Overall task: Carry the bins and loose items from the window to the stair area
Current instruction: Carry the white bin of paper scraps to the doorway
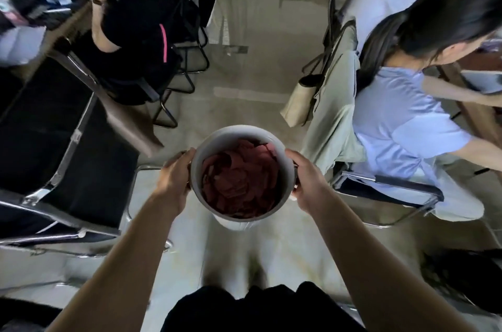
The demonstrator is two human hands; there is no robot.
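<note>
Two hands carry one round white bin (289, 168) over the floor (244, 103).
The left hand (175, 178) and the right hand (305, 182) grip its opposite sides; dark red cloth pieces (240, 185) fill it, between two occupied chairs.

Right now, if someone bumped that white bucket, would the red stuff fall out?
Probably not. The bucket looks stiff and deep, and the red stuff sits below its rim. It looks like crumpled cloth, so likely soft and light. The left hand and right hand grip opposite sides, so a tip seems unlikely.
</note>
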